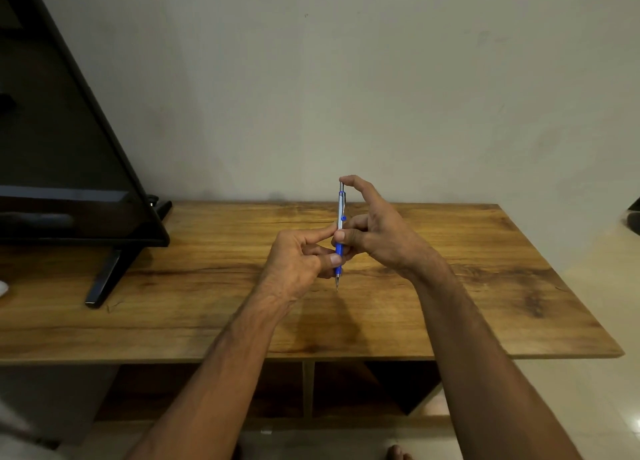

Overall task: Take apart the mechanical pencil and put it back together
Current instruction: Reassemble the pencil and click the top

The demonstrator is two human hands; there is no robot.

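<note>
Two bare forearms, yours, reach in from the near edge and meet over the middle of the scene. Nearest of all, at the bottom edge, the toes of one bare foot (398,454) show on a pale floor.

Your left hand (298,258) has its thumb and fingers curled in a pinch around the lower part of one slim silver and blue mechanical pencil (340,206), at its blue grip. Your right hand (374,231) holds the silver barrel just above that, between thumb and curled fingers, while its forefinger arches up and rests on the top cap. The mechanical pencil stands upright with its metal tip pointing down, held in the air above the one brown wood-grain table (450,286), not touching it.

As for progress, the mechanical pencil looks whole: tip, grip, barrel, clip and cap sit in one line, and no loose parts lie on the wood. Taking it apart seems not yet begun, though it could equally be fully reassembled; you cannot tell which from this view.

Farther off on the left stands one black flat-screen television (69,148), its slanted black foot (104,279) resting on the table. Beyond everything is one plain grey-white wall (381,78).
</note>
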